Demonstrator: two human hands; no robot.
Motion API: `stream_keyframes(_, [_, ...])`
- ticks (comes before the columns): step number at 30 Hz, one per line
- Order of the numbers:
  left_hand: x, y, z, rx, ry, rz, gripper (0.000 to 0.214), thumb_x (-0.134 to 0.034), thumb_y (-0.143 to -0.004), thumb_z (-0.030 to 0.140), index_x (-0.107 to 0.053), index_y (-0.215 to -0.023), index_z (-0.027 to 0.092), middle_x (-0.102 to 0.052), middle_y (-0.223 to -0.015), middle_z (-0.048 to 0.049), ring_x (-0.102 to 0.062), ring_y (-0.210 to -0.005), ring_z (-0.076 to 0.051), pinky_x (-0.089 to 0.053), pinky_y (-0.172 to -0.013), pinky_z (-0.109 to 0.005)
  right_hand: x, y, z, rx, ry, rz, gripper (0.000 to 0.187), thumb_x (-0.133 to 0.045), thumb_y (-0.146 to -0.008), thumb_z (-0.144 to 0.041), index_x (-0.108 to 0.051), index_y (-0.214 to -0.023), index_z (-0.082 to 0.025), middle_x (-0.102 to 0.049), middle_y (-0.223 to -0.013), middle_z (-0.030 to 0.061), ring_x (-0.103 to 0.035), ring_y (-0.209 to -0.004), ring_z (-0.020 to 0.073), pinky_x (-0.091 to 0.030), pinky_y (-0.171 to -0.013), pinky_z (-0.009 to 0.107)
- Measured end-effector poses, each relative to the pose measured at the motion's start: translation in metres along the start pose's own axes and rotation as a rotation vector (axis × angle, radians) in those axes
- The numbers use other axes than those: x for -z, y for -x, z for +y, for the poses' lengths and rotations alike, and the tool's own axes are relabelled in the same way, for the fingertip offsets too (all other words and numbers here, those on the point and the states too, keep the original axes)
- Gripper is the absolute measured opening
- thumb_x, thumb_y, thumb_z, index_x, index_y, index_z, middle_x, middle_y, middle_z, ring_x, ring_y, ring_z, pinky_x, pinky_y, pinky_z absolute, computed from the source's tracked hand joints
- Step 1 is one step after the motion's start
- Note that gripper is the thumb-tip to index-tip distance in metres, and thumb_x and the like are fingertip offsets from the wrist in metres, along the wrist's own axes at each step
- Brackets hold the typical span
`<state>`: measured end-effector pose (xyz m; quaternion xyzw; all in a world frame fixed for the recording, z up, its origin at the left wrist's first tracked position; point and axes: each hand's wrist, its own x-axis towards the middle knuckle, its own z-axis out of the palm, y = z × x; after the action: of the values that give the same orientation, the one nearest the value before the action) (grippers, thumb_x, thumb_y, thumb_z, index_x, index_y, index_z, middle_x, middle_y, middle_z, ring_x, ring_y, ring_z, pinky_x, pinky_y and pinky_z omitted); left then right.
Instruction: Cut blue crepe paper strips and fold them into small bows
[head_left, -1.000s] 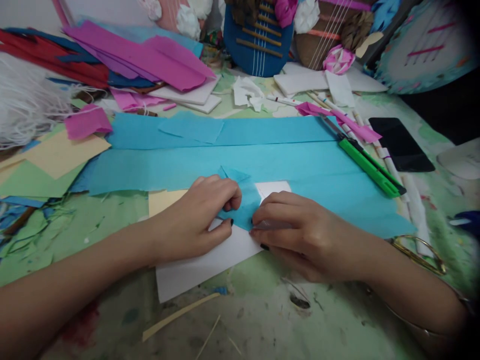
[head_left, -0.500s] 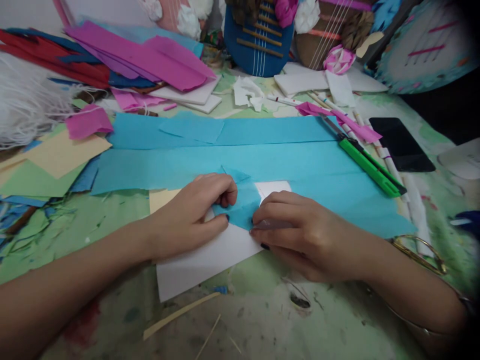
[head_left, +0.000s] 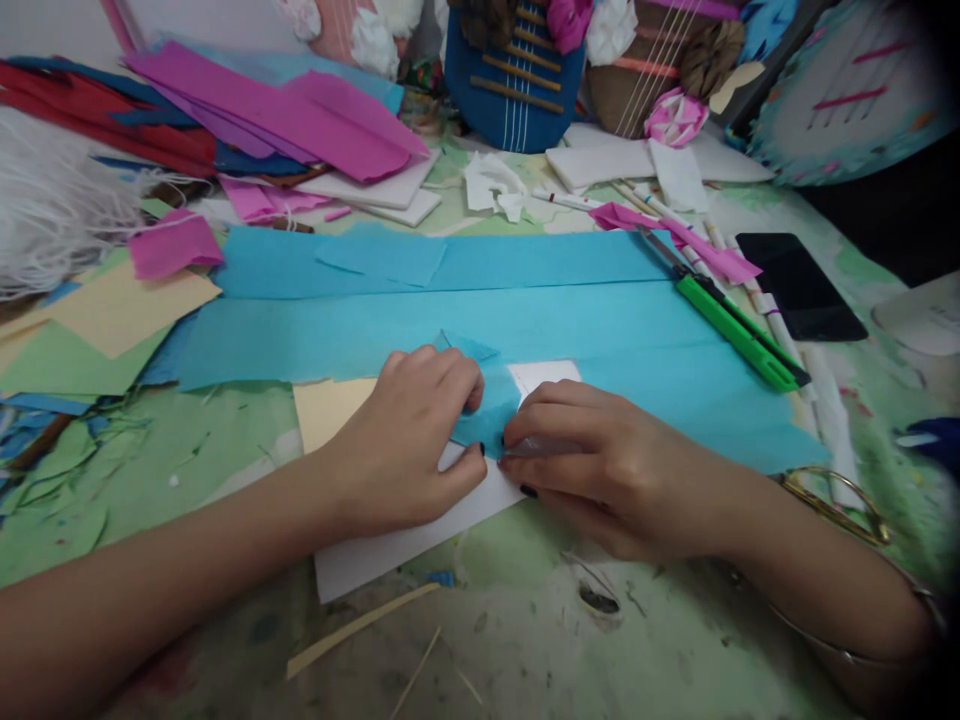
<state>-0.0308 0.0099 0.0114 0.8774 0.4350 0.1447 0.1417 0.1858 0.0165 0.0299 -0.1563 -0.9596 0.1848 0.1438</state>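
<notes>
A small piece of blue crepe paper (head_left: 491,410) lies between my hands, over a white sheet (head_left: 367,560). My left hand (head_left: 416,435) is closed on its left side, fingers curled and thumb low at its near edge. On the right, my right hand (head_left: 622,465) pinches the corner of the same piece. Something translucent shows between its fingers, too hidden to name. Another white paper patch (head_left: 544,373) sticks out just behind the right fingers. Large blue crepe paper strips (head_left: 585,325) spread behind both hands.
A green utility knife (head_left: 739,330) with its blade out rests on the strips' right end. Beyond it are a black phone (head_left: 802,285) and gold-handled scissors (head_left: 832,500). Paper scraps (head_left: 127,305) and white string (head_left: 60,200) lie left; decorated instrument-shaped crafts (head_left: 514,80) stand behind.
My left hand has shifted right along the small blue paper, closer to my right hand. My right hand has stayed nearly in place.
</notes>
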Motion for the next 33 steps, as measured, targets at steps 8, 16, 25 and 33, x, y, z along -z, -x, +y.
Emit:
stream_keyframes(8, [0.001,0.000,0.000,-0.009,0.017,0.000,0.008,-0.043,-0.077,0.026,-0.040,-0.082,0.019,-0.047,-0.082,-0.0041,-0.040,-0.076,-0.022,-0.027,-0.069,-0.038,-0.001,0.000,0.000,0.005,0.001,0.005,0.022,-0.048,-0.089,-0.012,-0.070,-0.089,-0.009,-0.064,-0.094,0.0129,-0.052,-0.087,0.0214,-0.044,-0.080,0.039])
stream_keyframes(16, [0.001,-0.001,-0.001,-0.004,0.004,-0.015,0.012,-0.047,-0.076,0.027,-0.041,-0.083,0.019,-0.047,-0.083,-0.0040,-0.040,-0.078,-0.022,-0.027,-0.069,-0.037,-0.002,0.001,0.001,0.009,-0.003,0.008,0.021,-0.049,-0.089,-0.013,-0.069,-0.090,-0.009,-0.064,-0.094,0.0131,-0.052,-0.088,0.0214,-0.044,-0.080,0.039])
stream_keyframes(25, [0.007,0.001,-0.011,-0.008,0.183,0.007,0.019,-0.039,-0.065,0.010,-0.040,-0.081,0.019,-0.046,-0.077,-0.0002,-0.040,-0.070,-0.017,-0.031,-0.067,-0.033,0.000,0.001,-0.001,0.003,-0.002,0.006,0.019,-0.049,-0.088,-0.011,-0.068,-0.084,-0.010,-0.063,-0.093,0.0129,-0.053,-0.089,0.0211,-0.044,-0.080,0.038])
stream_keyframes(33, [0.016,0.001,-0.013,0.082,0.273,-0.027,0.015,-0.041,-0.070,0.012,-0.043,-0.082,0.020,-0.051,-0.076,0.0014,-0.046,-0.070,-0.015,-0.036,-0.066,-0.029,0.000,0.001,0.000,0.006,-0.008,0.007,0.019,-0.048,-0.089,-0.011,-0.067,-0.086,-0.011,-0.063,-0.094,0.0127,-0.053,-0.090,0.0211,-0.044,-0.080,0.038])
